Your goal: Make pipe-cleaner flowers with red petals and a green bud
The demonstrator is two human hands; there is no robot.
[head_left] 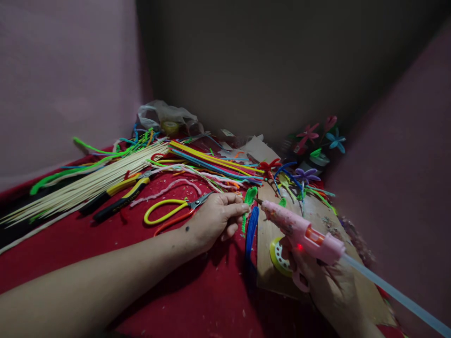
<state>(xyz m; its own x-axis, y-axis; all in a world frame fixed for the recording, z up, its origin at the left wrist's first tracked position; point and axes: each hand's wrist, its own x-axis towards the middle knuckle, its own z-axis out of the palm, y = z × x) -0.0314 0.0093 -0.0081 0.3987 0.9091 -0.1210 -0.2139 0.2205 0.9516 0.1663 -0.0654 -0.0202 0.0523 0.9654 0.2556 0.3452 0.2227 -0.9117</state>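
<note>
Between the thumb and fingers of my left hand (220,218) is a green pipe-cleaner leaf (250,195), its stem hanging below the fingers. My right hand (327,281) is wrapped round the handle of a pink hot glue gun (299,225). A red light glows on the gun's side, and a long clear glue stick (394,291) sticks out of its back. The gun's nozzle points left, close to the leaf; whether they touch I cannot tell. Just below the leaf lies a bundle of blue wire or pipe cleaners (251,230).
Yellow-and-red-handled scissors (167,211) and pliers (123,192) lie left on the red cloth (197,291), near many thin sticks (88,183) and colourful pipe cleaners (214,162). A wooden board (269,272) carries a yellow tape roll (280,256). Pipe-cleaner flowers (336,141) stand at the back right.
</note>
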